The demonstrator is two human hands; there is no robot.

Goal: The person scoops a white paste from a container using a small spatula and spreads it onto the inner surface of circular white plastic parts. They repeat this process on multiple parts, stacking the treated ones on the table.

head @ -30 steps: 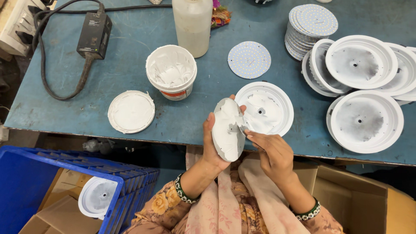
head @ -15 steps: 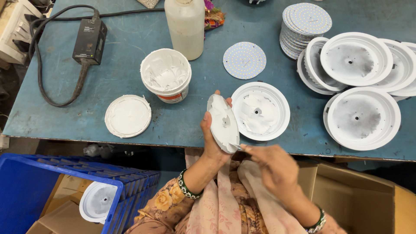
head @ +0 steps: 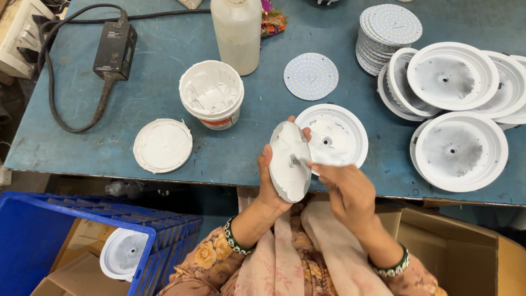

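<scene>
Head camera footage shows a round white disc (head: 289,161) held on edge by the left hand (head: 269,183), fingers curled behind it and thumb at its rim, so that its paste-smeared face is turned toward the right hand (head: 345,189). That hand is partly closed, its fingertips brought to the middle of the disc; whether a small tool is pinched there cannot be told. The disc is kept just above the near edge of the blue counter (head: 82,137), beside a white lamp housing (head: 333,137) laid open side up. An open tub of white paste (head: 212,93) and its lid (head: 163,145) are set within easy reach to the left. Both forearms are raised from the lap, wrists bent inward.
</scene>
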